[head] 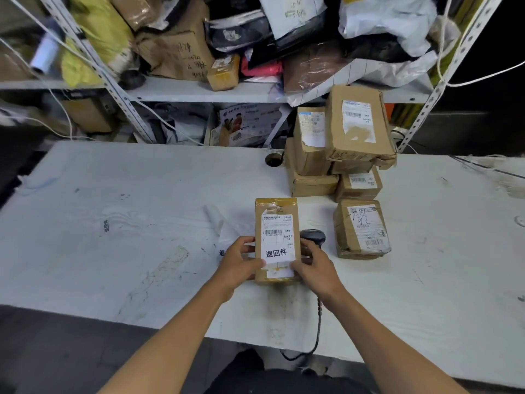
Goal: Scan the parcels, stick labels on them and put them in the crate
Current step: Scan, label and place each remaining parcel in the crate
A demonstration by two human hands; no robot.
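You hold a parcel point(277, 240) between both hands over the near middle of a scuffed white table point(113, 223). Your left hand point(241, 261) curls round its left edge, thumb pressed on the lower left corner of a white label point(277, 254) printed with three bold characters. Your right hand point(314, 265) grips the right edge, its thumb on the label's lower right corner. The label sits just beneath the shipping label point(277, 228) with its barcode, and overlaps its lower part. Whether the parcel's underside rests on the table or is lifted off it cannot be told from this view.

A black scanner point(314, 236) lies on the table just behind your right hand, partly hidden by it; its cable point(318, 322) runs back under your right wrist and over the near table edge. A sheet point(227, 234) of white paper lies to the left of the parcel, partly under your left hand.

To the right, one taped box point(360, 228) lies alone on the table, near the scanner. Beyond it, a stack point(335, 149) of brown boxes stands at the table's far edge. Behind the table, a metal shelf point(199, 91) is heaped with mail bags and cartons. No crate can be made out.
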